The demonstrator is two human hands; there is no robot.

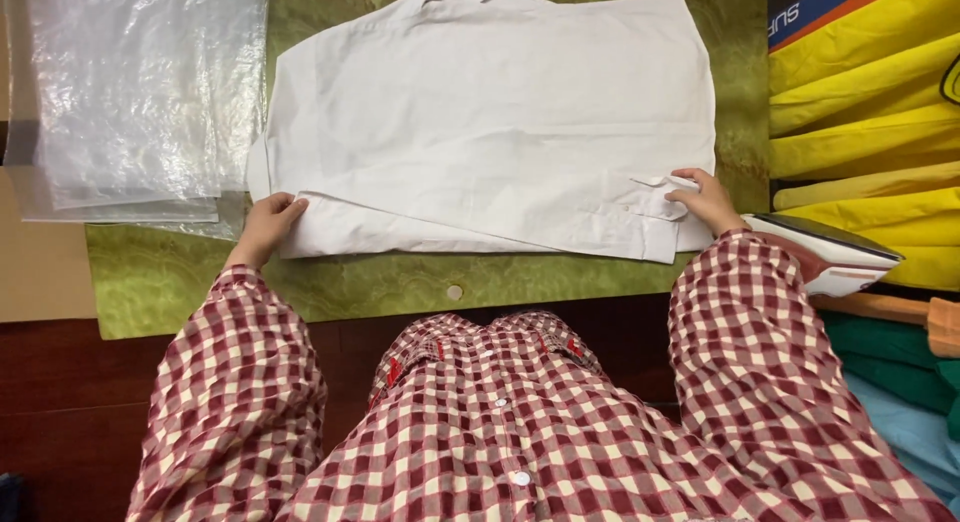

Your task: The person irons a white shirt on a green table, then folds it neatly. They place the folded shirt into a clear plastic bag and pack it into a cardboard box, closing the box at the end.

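- Two hands work one garment: a white shirt lies flat, back up, on the green marbled mat that covers the worktop, its collar at the far edge and a sleeve folded across the near edge.
- The left hand presses on the near-left corner of the shirt, where the folded sleeve begins; the fingers lie flat on the cloth, together and not pinching, which I judge pins that end so the fold cannot slide.
- The right hand rests at the near-right end on the sleeve cuff; its fingertips curl onto the cuff edge, but whether they pinch the cloth or only press it I cannot tell.
- The shirt thus stretches between the two grips, its bulk lying beyond both hands, away from the person; the spread of the hands appears to hold the sleeve taut and straight along the hem.
- A white and dark red iron stands just beside the right wrist, off the cloth.
- Clear plastic bags lie stacked to the left of the shirt; folded yellow garments are piled to the right.
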